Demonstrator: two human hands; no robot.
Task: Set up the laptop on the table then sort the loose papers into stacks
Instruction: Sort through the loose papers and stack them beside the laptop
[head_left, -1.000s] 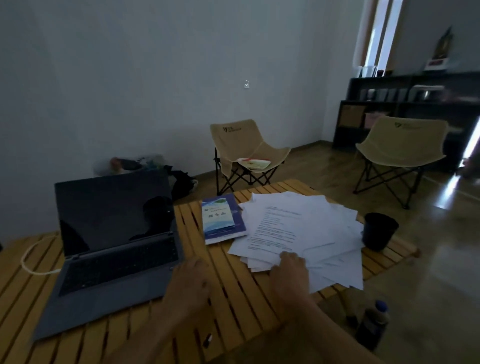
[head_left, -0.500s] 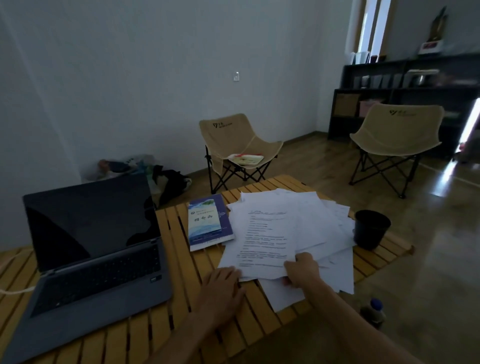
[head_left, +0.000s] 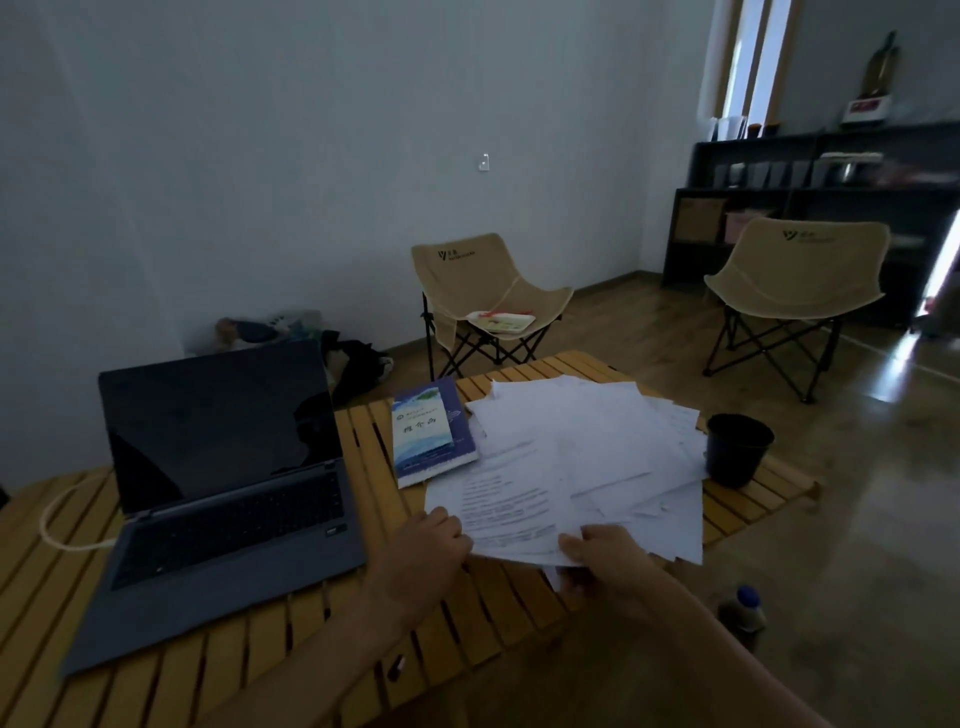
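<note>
From here I can make out three large dark characters in a row on the pale band of the booklet cover, though I can't read them with certainty. Each folding chair carries a dark logo with small lettering on its backrest, too small to read. The printed lines on the top sheet of the papers are blurred.
</note>
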